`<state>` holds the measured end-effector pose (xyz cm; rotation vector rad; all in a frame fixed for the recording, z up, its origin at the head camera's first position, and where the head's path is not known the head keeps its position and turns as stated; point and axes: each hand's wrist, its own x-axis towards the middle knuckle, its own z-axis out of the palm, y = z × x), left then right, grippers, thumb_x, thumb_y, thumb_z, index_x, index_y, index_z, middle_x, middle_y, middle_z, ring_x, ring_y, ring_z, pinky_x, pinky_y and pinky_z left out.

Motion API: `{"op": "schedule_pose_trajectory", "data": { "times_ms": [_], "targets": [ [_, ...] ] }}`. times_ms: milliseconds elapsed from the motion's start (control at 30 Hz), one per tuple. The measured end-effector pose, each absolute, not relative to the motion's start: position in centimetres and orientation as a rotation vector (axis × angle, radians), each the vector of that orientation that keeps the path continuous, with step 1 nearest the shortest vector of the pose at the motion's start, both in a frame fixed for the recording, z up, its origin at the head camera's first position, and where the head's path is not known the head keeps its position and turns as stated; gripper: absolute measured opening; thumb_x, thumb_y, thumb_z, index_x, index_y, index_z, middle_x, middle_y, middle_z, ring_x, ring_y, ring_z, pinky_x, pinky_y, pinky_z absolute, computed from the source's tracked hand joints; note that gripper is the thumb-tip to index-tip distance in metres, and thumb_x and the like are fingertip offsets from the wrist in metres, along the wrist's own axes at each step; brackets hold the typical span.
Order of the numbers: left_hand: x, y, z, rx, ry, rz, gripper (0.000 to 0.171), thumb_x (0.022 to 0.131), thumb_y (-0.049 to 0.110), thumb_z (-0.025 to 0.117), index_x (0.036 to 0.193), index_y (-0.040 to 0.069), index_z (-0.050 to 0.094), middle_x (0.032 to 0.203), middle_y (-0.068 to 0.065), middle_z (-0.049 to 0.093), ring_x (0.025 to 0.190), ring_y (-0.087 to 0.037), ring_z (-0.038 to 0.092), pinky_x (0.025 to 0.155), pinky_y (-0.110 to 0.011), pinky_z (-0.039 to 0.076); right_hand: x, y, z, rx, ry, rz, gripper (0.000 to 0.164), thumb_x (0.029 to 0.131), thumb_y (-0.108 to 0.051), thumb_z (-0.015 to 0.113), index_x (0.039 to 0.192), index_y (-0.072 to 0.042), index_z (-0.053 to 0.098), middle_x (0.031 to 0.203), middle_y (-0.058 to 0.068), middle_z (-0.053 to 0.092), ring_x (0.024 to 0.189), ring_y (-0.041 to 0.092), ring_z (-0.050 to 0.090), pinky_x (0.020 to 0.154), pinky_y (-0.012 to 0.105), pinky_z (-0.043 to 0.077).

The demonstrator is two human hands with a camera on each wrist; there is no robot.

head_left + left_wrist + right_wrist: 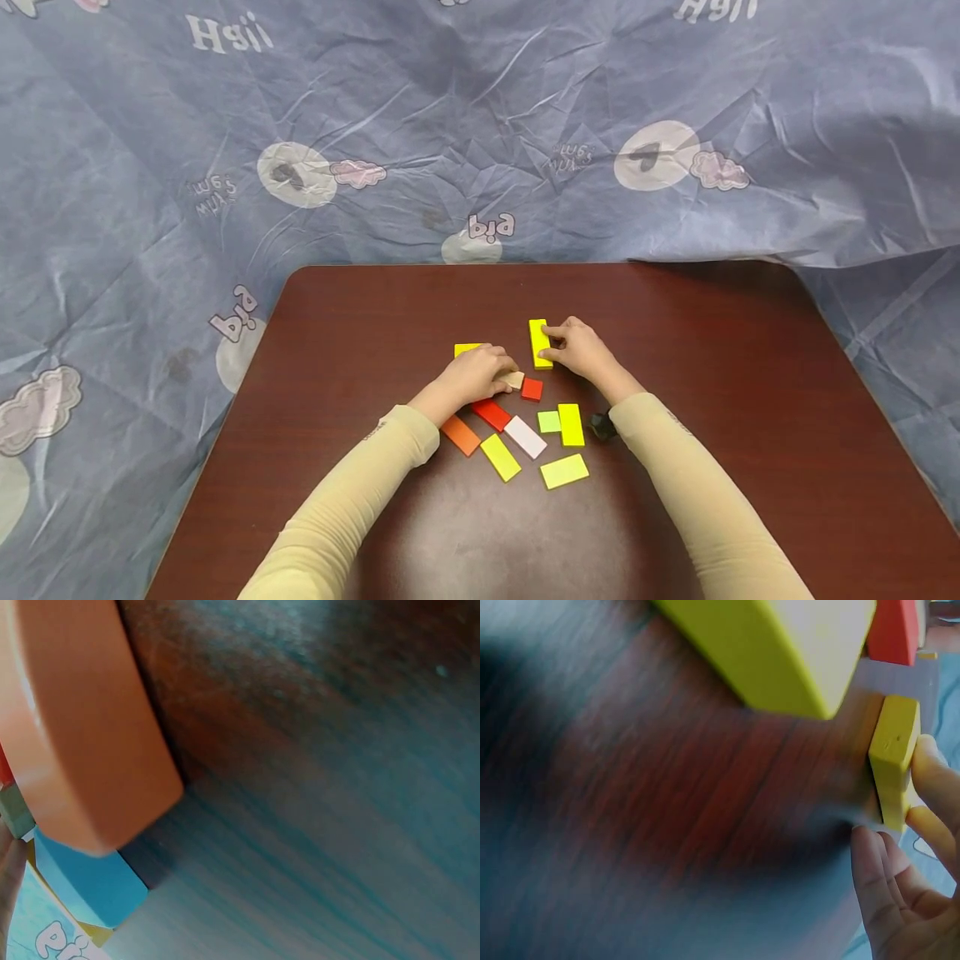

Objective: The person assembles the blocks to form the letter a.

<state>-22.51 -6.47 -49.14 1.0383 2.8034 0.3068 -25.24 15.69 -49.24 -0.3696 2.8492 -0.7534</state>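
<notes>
In the head view my left hand point(474, 372) pinches a small beige block point(513, 380) between thumb and fingers, right beside a small red block point(532, 389). Partly behind that hand lies a yellow block point(467, 348). My right hand point(583, 348) holds a long yellow block point(539, 343) by its right side. The right wrist view shows thumb and a finger against this block, the other fingers off it. In the left wrist view an orange block point(94, 720) looms close, with a blue block point(90, 877) beyond; only an edge of the hand shows there.
Nearer on the brown table point(750, 467) lie red point(491, 413), orange and white point(525, 437) blocks, several yellow ones point(565, 472) and a small light green block point(549, 422). A black object point(602, 426) is partly covered by the right sleeve. Printed cloth point(420, 125) hangs behind.
</notes>
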Motion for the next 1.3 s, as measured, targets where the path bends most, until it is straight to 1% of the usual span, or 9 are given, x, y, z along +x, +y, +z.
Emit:
{"op": "schedule_pose_trajectory", "data": {
  "times_ms": [100,267,400,533,800,867,967,1133,1300],
  "targets": [
    [-22.4,-6.3,-49.2,0.972,2.851,0.299,0.032,0.091,0.036,0.071,0.115,0.015,0.071,0.104,-0.001,0.066,0.093,-0.017,0.061,0.081,-0.029,0.052,-25.1,15.5,-49.2,-0.376,2.867,-0.731,0.059,0.087,-0.027,0.076,0.138,-0.005,0.056,0.103,0.017,0.055,0.077,0.022,0.047,0.067,0.029,0.040],
    [-22.2,-5.1,-48.9,0.731,2.907,0.421,0.033,0.089,0.039,0.073,0.110,0.013,0.071,0.100,-0.002,0.068,0.084,-0.016,0.063,0.076,-0.030,0.054,-25.2,15.6,-49.6,-0.373,2.885,-0.738,0.058,0.087,-0.027,0.077,0.137,-0.005,0.057,0.102,0.016,0.055,0.075,0.021,0.047,0.066,0.028,0.040],
    [-21.9,-3.7,-48.7,0.554,2.874,0.574,0.033,0.089,0.041,0.072,0.105,0.012,0.069,0.093,-0.001,0.066,0.076,-0.015,0.060,0.069,-0.027,0.050,-25.3,15.8,-49.7,-0.376,2.886,-0.746,0.058,0.086,-0.027,0.077,0.136,-0.005,0.058,0.101,0.016,0.055,0.074,0.021,0.047,0.065,0.028,0.040],
    [-21.4,-2.6,-48.7,0.473,2.852,0.595,0.036,0.090,0.042,0.070,0.106,0.011,0.065,0.091,-0.003,0.063,0.072,-0.016,0.056,0.064,-0.026,0.046,-25.2,15.8,-49.6,-0.375,2.875,-0.755,0.058,0.087,-0.027,0.077,0.137,-0.005,0.057,0.100,0.016,0.054,0.073,0.021,0.046,0.065,0.028,0.039],
    [-20.0,-1.7,-49.0,0.492,2.764,0.561,0.040,0.087,0.044,0.073,0.108,0.012,0.062,0.098,-0.003,0.064,0.073,-0.013,0.055,0.063,-0.023,0.046,-25.1,15.9,-49.4,-0.394,2.879,-0.766,0.057,0.087,-0.026,0.077,0.136,-0.004,0.057,0.100,0.016,0.054,0.073,0.021,0.046,0.066,0.028,0.039],
    [-19.8,-1.6,-48.8,0.502,2.729,0.590,0.038,0.089,0.041,0.072,0.110,0.011,0.062,0.099,-0.004,0.065,0.074,-0.014,0.056,0.064,-0.023,0.045,-25.1,15.9,-49.4,-0.393,2.881,-0.770,0.057,0.087,-0.026,0.077,0.136,-0.004,0.058,0.099,0.016,0.054,0.073,0.021,0.046,0.065,0.028,0.039],
    [-19.7,-1.8,-48.4,0.541,2.674,0.590,0.039,0.090,0.034,0.072,0.119,0.011,0.060,0.102,-0.005,0.063,0.080,-0.014,0.058,0.067,-0.023,0.046,-25.1,15.9,-49.3,-0.393,2.881,-0.766,0.058,0.086,-0.026,0.077,0.136,-0.004,0.058,0.099,0.016,0.054,0.072,0.021,0.046,0.065,0.028,0.039],
    [-20.1,-2.6,-47.9,0.685,2.527,0.549,0.057,0.083,0.022,0.080,0.134,0.015,0.056,0.111,-0.005,0.058,0.093,-0.013,0.060,0.076,-0.023,0.049,-25.0,15.9,-49.3,-0.390,2.876,-0.756,0.058,0.087,-0.026,0.076,0.137,-0.004,0.057,0.100,0.015,0.054,0.073,0.022,0.047,0.065,0.029,0.040],
    [-20.5,-3.1,-48.1,0.751,2.490,0.559,0.065,0.079,0.020,0.084,0.137,0.013,0.055,0.112,-0.005,0.058,0.093,-0.012,0.061,0.079,-0.021,0.049,-24.8,15.8,-49.2,-0.403,2.880,-0.784,0.057,0.088,-0.025,0.076,0.137,-0.003,0.057,0.097,0.014,0.053,0.072,0.021,0.046,0.063,0.027,0.040]
  ]
}}
